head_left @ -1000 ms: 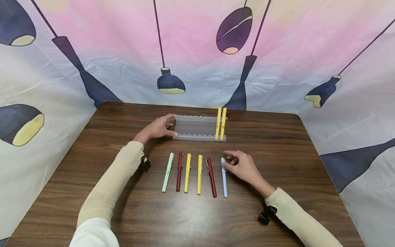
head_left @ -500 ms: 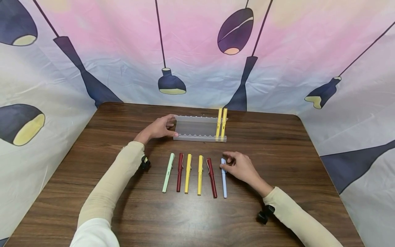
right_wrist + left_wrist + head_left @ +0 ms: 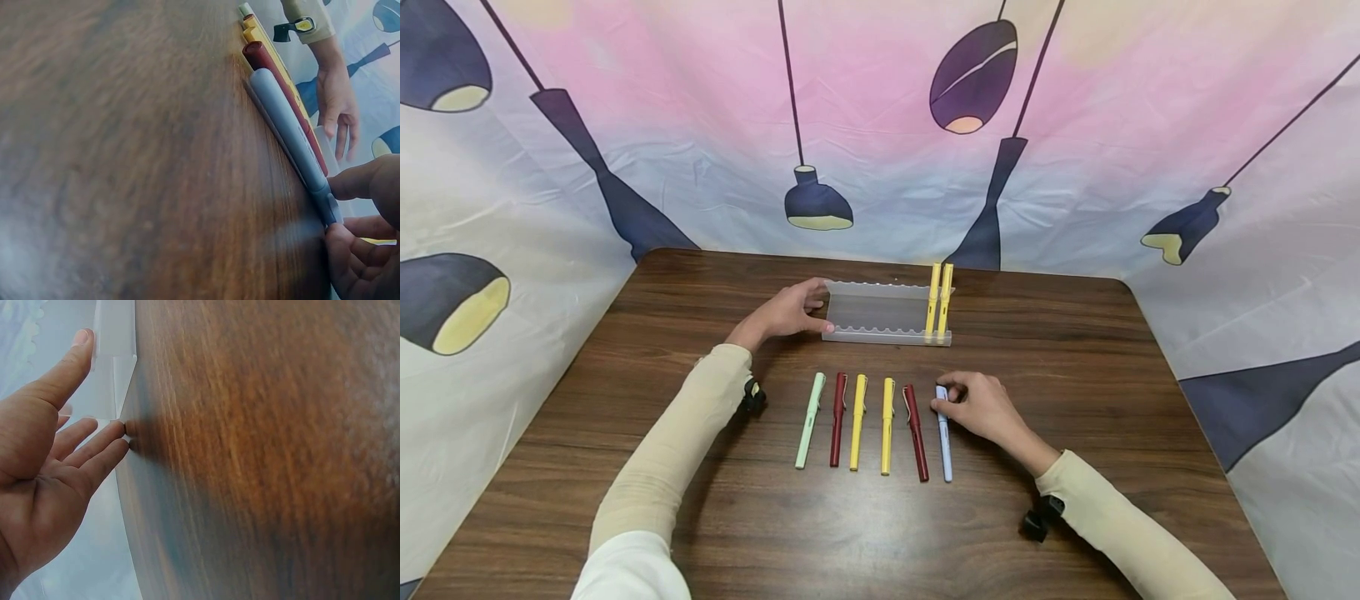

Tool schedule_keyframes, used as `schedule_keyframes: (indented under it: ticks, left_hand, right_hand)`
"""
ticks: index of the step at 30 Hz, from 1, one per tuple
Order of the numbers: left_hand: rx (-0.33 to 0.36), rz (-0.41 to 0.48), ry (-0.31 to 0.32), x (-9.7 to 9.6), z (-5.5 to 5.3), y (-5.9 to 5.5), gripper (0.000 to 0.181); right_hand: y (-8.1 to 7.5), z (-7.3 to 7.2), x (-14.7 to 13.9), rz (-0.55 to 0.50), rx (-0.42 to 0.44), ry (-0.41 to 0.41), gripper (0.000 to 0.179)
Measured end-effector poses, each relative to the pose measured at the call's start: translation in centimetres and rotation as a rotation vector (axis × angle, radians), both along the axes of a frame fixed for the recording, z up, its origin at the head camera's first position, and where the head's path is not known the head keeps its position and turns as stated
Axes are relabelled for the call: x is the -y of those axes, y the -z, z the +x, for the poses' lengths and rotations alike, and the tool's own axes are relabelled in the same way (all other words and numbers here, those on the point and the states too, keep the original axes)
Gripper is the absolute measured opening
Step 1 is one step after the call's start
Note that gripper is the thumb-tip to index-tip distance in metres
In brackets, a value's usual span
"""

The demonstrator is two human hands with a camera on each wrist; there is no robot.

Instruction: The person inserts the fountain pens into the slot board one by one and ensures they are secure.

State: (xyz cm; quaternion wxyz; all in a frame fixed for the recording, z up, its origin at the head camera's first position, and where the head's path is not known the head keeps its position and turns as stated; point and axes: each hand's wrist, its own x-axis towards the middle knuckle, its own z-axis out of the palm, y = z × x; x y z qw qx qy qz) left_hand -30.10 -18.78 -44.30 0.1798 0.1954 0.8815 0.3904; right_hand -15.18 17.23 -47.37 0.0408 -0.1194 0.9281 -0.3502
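My left hand (image 3: 790,308) holds the left end of a clear plastic pen rack (image 3: 880,337), thumb at the front corner and fingers toward the back. In the left wrist view the thumb lies against the rack's wall (image 3: 115,331), with the other fingers extended beside its end. Two yellow pens (image 3: 938,300) lean in the rack's rightmost notches. My right hand (image 3: 985,408) pinches the capped upper end of a light blue pen (image 3: 945,450) between thumb and fingers. In the right wrist view this blue pen (image 3: 284,122) lies along the table.
Left of the blue pen lie a dark red pen (image 3: 917,442), a yellow pen (image 3: 887,425), another yellow pen (image 3: 857,425), a second dark red pen (image 3: 837,425) and a pale green pen (image 3: 808,425). A printed cloth (image 3: 880,125) hangs behind the wooden table (image 3: 850,542).
My right hand has shifted slightly left and toward me, its thumb and fingers closing on the blue pen's upper end. The left hand and rack stay put.
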Motion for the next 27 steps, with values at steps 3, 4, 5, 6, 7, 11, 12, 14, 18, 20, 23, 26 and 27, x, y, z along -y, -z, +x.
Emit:
schedule_keyframes:
  ticks: [3, 4, 5, 6, 7, 11, 12, 14, 18, 20, 23, 26, 27]
  left_hand:
    - [0.004, -0.001, -0.002, -0.01, 0.0, 0.05, 0.09]
    - [0.004, -0.001, -0.001, 0.0, 0.0, 0.06, 0.09]
    - [0.004, -0.001, 0.0, 0.01, 0.0, 0.07, 0.09]
    - [0.004, 0.001, 0.001, 0.01, 0.01, 0.06, 0.091]
    - [0.005, 0.002, 0.0, 0.02, 0.02, 0.03, 0.091]
    - [0.002, 0.006, 0.003, 0.07, 0.06, -0.01, 0.091]
    - [0.002, 0.006, 0.003, 0.07, 0.07, -0.02, 0.091]
    - [0.002, 0.005, 0.003, 0.08, 0.09, -0.01, 0.09]
    - [0.002, 0.0, 0.003, 0.07, 0.05, 0.07, 0.09]
    - [0.002, 0.001, 0.004, 0.07, 0.02, 0.1, 0.09]
    - [0.004, 0.003, 0.004, 0.09, 0.0, 0.09, 0.09]
    - [0.003, 0.004, 0.007, 0.14, -0.03, 0.08, 0.09]
    - [0.004, 0.005, 0.007, 0.16, -0.03, 0.07, 0.09]
  right_hand:
    - [-0.05, 0.03, 0.08, -0.006, 0.008, 0.01, 0.029]
    - [-0.06, 0.04, 0.11, -0.011, 0.014, 0.014, 0.028]
    - [-0.07, 0.04, 0.13, -0.016, 0.02, 0.017, 0.028]
    - [-0.06, 0.03, 0.15, -0.025, 0.028, 0.02, 0.028]
    - [-0.06, 0.03, 0.16, -0.035, 0.037, 0.022, 0.028]
    - [0.06, 0.01, 0.17, -0.097, 0.082, 0.021, 0.03]
    - [0.09, 0.02, 0.16, -0.111, 0.092, 0.02, 0.03]
    - [0.19, 0.0, 0.09, -0.133, 0.106, 0.018, 0.03]
    - [0.29, -0.05, -0.06, -0.146, 0.11, 0.011, 0.03]
    - [0.28, -0.06, -0.13, -0.155, 0.114, 0.006, 0.029]
    - [0.24, -0.08, -0.29, -0.174, 0.121, -0.001, 0.027]
    - [0.1, -0.08, -0.42, -0.193, 0.129, 0.004, 0.026]
    - [0.03, -0.09, -0.44, -0.196, 0.13, 0.007, 0.026]
